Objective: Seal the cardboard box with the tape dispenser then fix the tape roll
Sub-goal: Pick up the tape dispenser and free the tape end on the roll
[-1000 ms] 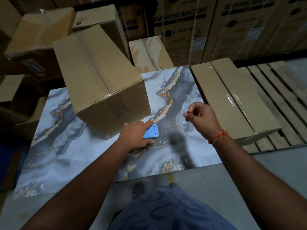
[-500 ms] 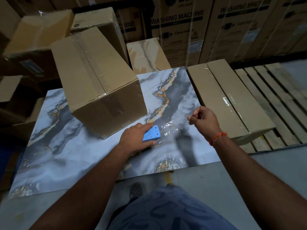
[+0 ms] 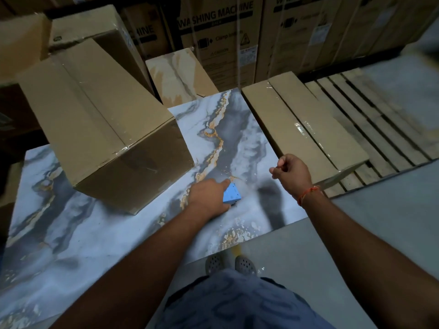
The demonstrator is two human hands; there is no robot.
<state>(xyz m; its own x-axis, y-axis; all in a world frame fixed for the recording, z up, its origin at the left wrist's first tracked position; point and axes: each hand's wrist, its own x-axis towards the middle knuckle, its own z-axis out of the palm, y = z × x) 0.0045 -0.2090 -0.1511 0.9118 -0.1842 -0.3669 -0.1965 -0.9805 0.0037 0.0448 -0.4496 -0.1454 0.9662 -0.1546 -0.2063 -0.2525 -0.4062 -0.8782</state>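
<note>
A closed cardboard box point(image 3: 102, 119) with clear tape along its top seam stands on the marble-patterned table point(image 3: 71, 233), at the back left. My left hand point(image 3: 209, 198) grips the blue tape dispenser point(image 3: 231, 194) low over the table, just right of the box's near corner. My right hand point(image 3: 291, 172) is pinched shut on the end of a strip of clear tape, held up to the right of the dispenser. The tape itself is barely visible between the two hands. The roll is hidden under my left hand.
A long flat taped carton point(image 3: 301, 124) lies along the table's right edge on a wooden pallet point(image 3: 384, 115). Large washing machine cartons point(image 3: 221, 36) stand behind. More boxes point(image 3: 90, 27) pile up at the back left. My feet point(image 3: 230, 264) stand at the table's near edge.
My right hand has moved right and away from the dispenser, drawing the clear tape out. My left hand keeps the dispenser near the same spot. The view has tilted down slightly.
</note>
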